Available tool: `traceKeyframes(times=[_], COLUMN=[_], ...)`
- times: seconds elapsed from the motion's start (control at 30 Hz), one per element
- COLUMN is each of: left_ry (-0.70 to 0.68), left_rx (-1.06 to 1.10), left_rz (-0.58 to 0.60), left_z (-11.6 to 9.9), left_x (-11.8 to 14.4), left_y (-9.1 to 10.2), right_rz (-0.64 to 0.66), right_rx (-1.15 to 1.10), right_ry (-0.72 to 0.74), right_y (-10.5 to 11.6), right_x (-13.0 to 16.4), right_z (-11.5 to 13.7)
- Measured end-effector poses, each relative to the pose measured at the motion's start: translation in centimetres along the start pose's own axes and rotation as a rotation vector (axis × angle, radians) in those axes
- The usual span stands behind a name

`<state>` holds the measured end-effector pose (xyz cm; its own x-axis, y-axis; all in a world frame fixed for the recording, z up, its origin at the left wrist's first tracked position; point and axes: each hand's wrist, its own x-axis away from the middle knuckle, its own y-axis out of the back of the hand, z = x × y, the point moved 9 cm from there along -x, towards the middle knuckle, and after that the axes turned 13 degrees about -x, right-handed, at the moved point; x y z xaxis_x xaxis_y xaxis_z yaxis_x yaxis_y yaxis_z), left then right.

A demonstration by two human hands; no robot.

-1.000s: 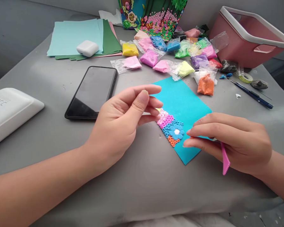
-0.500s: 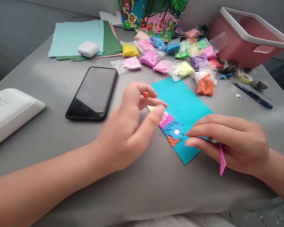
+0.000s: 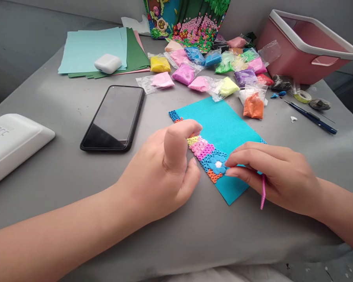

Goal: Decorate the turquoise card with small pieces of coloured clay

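A turquoise card [image 3: 223, 121] lies on the table, its left edge lined with tiny clay rings in blue, orange, yellow, pink and magenta. Near its lower corner sits a blue clay flower [image 3: 218, 164] with a white centre, above a patch of orange rings [image 3: 214, 176]. My right hand [image 3: 282, 176] pinches thumb and forefinger together at the flower's right side; whatever is between the tips is hidden. A pink plastic clay tool [image 3: 263, 192] sticks out below that palm. Over the card's left edge, my left hand [image 3: 164, 168] has curled fingers, which hide the orange clay ball seen earlier.
A black phone [image 3: 113, 117] and a white power bank [image 3: 16, 145] lie left. Bagged coloured clay [image 3: 185, 73] spreads behind the card, near a pink bin [image 3: 291, 58]. A blue pen-like tool [image 3: 310, 117] lies right; paper sheets [image 3: 94, 47] and an earbud case [image 3: 107, 63] lie back left.
My left hand has turned and lowered, hiding its orange clay ball. My right fingertips have moved left to the flower's edge, and the orange bit between them no longer shows.
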<state>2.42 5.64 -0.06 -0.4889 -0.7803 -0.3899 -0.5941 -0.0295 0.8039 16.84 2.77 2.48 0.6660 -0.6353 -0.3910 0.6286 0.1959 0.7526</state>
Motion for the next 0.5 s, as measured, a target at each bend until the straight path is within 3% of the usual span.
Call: traceKeyframes(times=[0.2,0.37,0.5], left_ry=[-0.031,0.002,-0.032], left_rx=[-0.104,-0.035,0.047], left_rz=[-0.016,-0.034,-0.177], left_z=[-0.1,0.2,-0.4], left_x=[0.2,0.6,0.3], left_y=[0.2,-0.1,1.6], right_rz=[-0.006,0.046,0.053], right_rx=[0.027,0.036,0.016], right_ry=[-0.013,0.012,0.06], right_y=[0.0,-0.5,-0.5], right_x=[0.2,0.4,0.3], right_z=[-0.2,-0.2,0.2])
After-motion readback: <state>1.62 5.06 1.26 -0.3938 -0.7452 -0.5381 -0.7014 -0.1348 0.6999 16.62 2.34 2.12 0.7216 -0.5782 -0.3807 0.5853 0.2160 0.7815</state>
